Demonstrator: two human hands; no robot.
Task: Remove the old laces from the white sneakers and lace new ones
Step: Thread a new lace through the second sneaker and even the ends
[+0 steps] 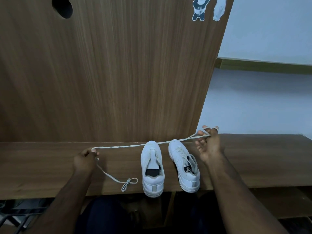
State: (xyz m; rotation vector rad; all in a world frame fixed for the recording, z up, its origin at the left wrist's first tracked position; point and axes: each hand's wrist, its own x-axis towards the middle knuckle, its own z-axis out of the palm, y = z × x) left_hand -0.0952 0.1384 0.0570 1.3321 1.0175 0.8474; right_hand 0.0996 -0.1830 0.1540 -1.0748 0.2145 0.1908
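Two white sneakers stand side by side on the wooden desk (50, 166), heels toward me. The left sneaker (152, 168) has no lace and its tongue is bare. The right sneaker (184, 168) is laced with an off-white lace. A loose off-white lace (135, 146) is stretched taut above the toes of both shoes. My left hand (85, 159) pinches it left of the shoes, and its tail drops onto the desk in a small loop. My right hand (209, 146) holds the other end, wound around its fingers, right of the shoes.
A tall wooden back panel (118, 73) rises right behind the shoes, with a round cable hole (62, 7) at top left and panda stickers (200, 7) at top right. The desk's front edge runs just under the sneakers' heels. A pale wall lies to the right.
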